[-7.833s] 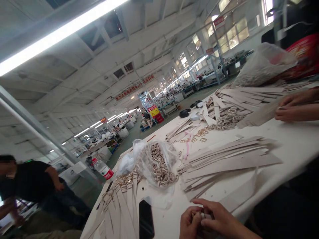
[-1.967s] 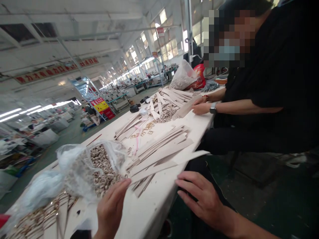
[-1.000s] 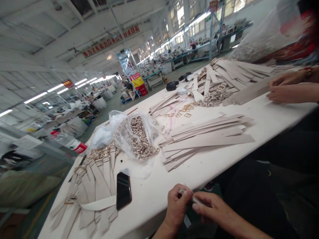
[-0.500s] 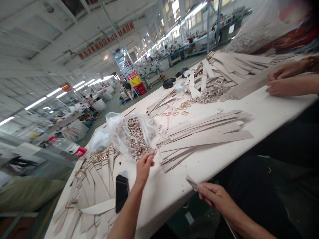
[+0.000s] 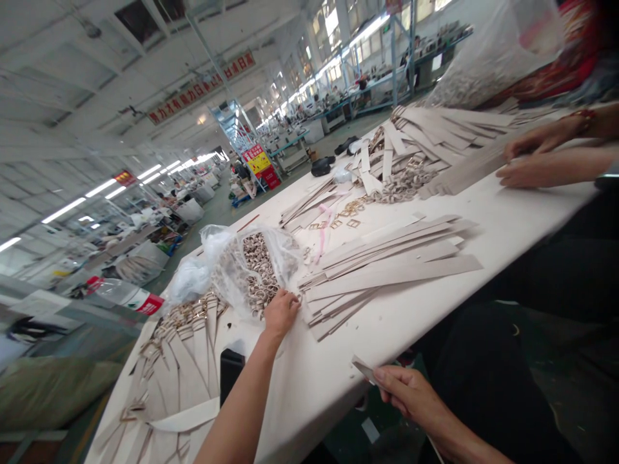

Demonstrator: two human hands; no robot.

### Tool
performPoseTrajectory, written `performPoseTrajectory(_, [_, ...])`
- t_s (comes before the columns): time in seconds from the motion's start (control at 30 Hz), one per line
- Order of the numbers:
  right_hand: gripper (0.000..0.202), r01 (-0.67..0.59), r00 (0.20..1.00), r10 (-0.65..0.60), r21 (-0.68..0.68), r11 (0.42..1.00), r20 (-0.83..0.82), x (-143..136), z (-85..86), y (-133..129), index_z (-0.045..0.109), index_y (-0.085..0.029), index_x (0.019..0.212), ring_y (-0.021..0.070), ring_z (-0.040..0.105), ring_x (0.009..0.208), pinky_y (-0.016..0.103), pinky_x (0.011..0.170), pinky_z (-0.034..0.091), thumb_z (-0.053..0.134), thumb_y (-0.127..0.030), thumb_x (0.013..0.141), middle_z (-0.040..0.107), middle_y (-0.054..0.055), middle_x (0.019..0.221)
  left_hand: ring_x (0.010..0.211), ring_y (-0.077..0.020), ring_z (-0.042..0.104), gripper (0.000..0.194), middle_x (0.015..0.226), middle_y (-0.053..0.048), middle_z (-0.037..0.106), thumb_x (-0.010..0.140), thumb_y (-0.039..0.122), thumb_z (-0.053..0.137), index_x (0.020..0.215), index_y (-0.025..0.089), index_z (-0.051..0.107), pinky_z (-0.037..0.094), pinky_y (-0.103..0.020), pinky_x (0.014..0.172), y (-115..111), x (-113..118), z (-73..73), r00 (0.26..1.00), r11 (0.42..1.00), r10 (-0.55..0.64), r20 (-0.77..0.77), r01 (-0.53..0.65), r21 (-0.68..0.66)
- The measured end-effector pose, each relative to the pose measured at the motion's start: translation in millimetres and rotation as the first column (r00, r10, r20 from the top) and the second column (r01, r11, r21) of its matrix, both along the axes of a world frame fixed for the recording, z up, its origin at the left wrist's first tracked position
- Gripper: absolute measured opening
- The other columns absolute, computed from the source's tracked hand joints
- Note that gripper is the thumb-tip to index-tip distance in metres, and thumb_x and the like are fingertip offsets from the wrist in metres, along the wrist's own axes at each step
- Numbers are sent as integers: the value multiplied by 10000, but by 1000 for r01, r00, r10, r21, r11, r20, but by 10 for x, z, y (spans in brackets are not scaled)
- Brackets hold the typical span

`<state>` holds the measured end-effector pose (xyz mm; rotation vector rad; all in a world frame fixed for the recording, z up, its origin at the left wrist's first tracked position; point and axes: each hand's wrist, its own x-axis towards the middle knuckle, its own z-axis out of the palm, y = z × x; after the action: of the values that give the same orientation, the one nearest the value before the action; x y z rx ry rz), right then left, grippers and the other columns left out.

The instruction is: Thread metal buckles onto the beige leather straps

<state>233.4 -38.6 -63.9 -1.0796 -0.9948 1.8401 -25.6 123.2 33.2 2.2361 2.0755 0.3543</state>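
My right hand [image 5: 403, 390] is closed on a pale grey-beige strap [image 5: 363, 368]. The strap's end sticks out past the thumb, just off the table's front edge, and a length of it hangs below the hand. My left hand [image 5: 282, 314] reaches over the table beside an open clear plastic bag [image 5: 284, 251]. Small beige strap loops [image 5: 258, 264] fill that bag. The left fingers are bent and pressed together; what they pinch is too small to make out. Just right of them lies a stack of flat straps [image 5: 372, 274].
Straps with gold buckles [image 5: 186, 335] lie at left, near a dark phone [image 5: 231, 374] partly behind my forearm. Loose gold buckles [image 5: 353, 212] and another strap pile [image 5: 449, 129] are farther back. A co-worker's hands [image 5: 541, 161] work at right. A plastic bottle [image 5: 126, 295] stands at the left edge.
My left hand has turned and shifted slightly lower, beside the bag's near edge. My right hand still grips the strap, a little more to the left. The whole view has shifted slightly.
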Motion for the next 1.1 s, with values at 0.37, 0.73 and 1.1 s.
performPoseTrajectory(0.37, [642, 25, 999, -27, 41, 999, 39, 24, 196, 4, 532, -154, 545, 49, 216, 373, 235, 416, 113, 492, -783, 668, 293, -63, 392, 841, -183, 583, 310, 891, -43, 637, 769, 214, 562, 1075, 189, 608, 461, -309, 776, 32, -117, 110, 880, 985, 137, 454, -170, 31])
performPoseTrajectory(0.73, [475, 84, 994, -103, 322, 943, 43, -170, 1023, 323, 540, -154, 583, 73, 318, 446, 218, 459, 235, 502, -568, 812, 366, -50, 460, 686, -107, 636, 506, 822, -28, 654, 683, 260, 729, 1152, 180, 556, 452, -139, 496, -1078, 619, 426, -11, 944, 314, 950, 115, -310])
performPoseTrajectory(1.1, [314, -300, 677, -544, 861, 411, 496, -59, 971, 187, 680, -191, 891, 123, 519, 656, 233, 627, 340, 415, -350, 949, 581, 28, 700, 444, -57, 499, 463, 618, 6, 598, 738, 237, 610, 1183, 112, 590, 398, -178, 462, -1328, 626, 581, 298, 864, 335, 894, 281, -418])
